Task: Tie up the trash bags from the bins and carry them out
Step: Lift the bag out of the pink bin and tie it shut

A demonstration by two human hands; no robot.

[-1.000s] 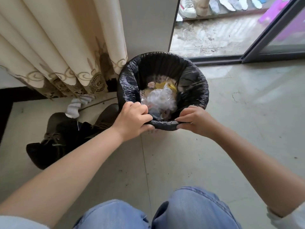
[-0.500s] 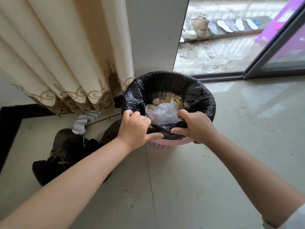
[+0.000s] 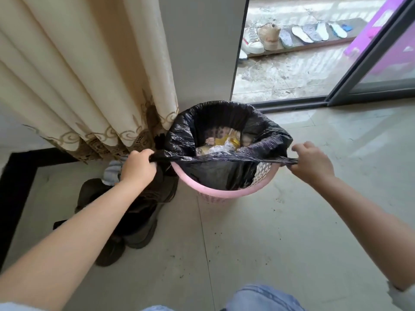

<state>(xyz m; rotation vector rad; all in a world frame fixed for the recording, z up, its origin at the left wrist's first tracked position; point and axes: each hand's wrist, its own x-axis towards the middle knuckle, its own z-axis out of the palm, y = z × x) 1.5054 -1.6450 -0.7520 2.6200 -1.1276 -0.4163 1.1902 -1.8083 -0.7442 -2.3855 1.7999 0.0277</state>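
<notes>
A black trash bag [image 3: 221, 173] lines a pink plastic bin [image 3: 224, 194] on the tiled floor by the wall. Its near edge is off the rim and stretched into a taut band between my hands; the far edge still hugs the rim. My left hand [image 3: 138, 168] grips the bag's left end. My right hand [image 3: 311, 163] pinches the right end. Clear plastic and yellow wrappers [image 3: 221, 145] lie inside the bag.
A cream curtain [image 3: 89, 75] hangs left of the bin. Dark shoes [image 3: 134, 218] and a light sock lie on the floor beneath my left arm. Behind the bin a sliding door [image 3: 368, 70] stands open onto a balcony with shoes and insoles.
My hands have moved apart, left and right, pulling the bag's near edge off the rim. The pink rim now shows at the front.
</notes>
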